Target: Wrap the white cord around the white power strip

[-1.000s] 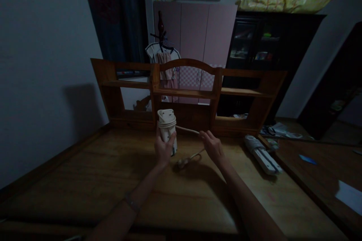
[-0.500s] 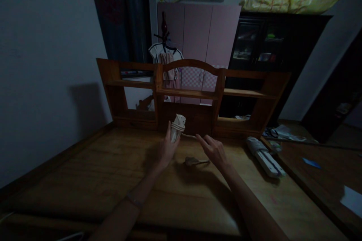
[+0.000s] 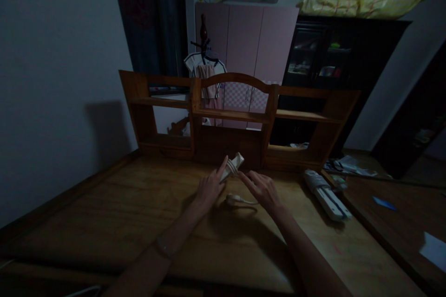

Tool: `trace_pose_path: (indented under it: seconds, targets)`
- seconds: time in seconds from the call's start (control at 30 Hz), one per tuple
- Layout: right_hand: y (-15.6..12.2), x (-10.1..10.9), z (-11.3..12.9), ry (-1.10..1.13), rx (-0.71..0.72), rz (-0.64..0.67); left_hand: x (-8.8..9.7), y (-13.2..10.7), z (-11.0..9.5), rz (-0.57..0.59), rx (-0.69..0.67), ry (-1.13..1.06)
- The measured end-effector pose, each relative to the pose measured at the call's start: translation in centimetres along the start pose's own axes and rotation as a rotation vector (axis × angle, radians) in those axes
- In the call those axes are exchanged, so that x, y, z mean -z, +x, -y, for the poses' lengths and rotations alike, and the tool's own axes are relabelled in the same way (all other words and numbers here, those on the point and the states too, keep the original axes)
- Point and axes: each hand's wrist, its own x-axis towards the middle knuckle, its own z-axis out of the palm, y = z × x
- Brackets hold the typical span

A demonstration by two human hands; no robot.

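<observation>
My left hand (image 3: pixel 211 188) is closed around a white power strip (image 3: pixel 237 161), which it holds tilted above the wooden desk. Several turns of white power cord (image 3: pixel 231 167) are wound around the strip's middle. Close beside it, my right hand (image 3: pixel 261 188) pinches the cord near the windings. From under that hand the cord's free end runs left to a white plug (image 3: pixel 232 199), just over or on the desk; I cannot tell which. The part of the strip inside my left palm is hidden.
On the desk's right side lies another white power strip (image 3: pixel 327 199) with its cord wrapped around it. A wooden shelf unit (image 3: pixel 230 115) borders the desk (image 3: pixel 139 213) at the back. To the right, a lower brown surface (image 3: pixel 393 222) carries a blue card (image 3: pixel 383 203) and white paper (image 3: pixel 434 247).
The power strip has tipped over to the right and lowered a little. My right hand has come nearer to it, and the stretch of cord between them is shorter. The plug has turned slightly.
</observation>
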Motion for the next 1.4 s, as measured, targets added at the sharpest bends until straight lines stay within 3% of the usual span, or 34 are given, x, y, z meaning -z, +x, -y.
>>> trace_pose_path:
  seconds: [0.17,0.4,0.63,0.77,1.0,1.2,1.4]
  targets:
    - [0.1,0.1,0.2,-0.005,0.038,-0.007,0.4,-0.3,-0.7,0.052,-0.148,0.105]
    - [-1.0,0.0,-1.7,-0.033,-0.074,-0.12,1.1,-0.3,-0.9,0.016,-0.283,0.186]
    - [-2.2,1.2,-4.4,-0.064,-0.08,-0.001,1.4,-0.4,-1.7,-0.03,-0.411,0.181]
    - [-1.8,1.3,-3.9,-0.06,-0.092,0.012,1.4,-0.4,-1.3,-0.054,-0.398,0.197]
    - [-0.7,1.3,-2.3,0.004,-0.145,0.07,0.8,-0.1,0.1,0.018,-0.474,0.26]
    - [-1.1,1.9,-3.7,0.061,-0.221,0.163,0.9,-0.5,-0.1,0.103,-0.628,0.226]
    - [-1.3,3.4,-4.2,0.123,-0.238,0.191,1.2,-0.7,-0.9,0.057,-0.71,0.181]
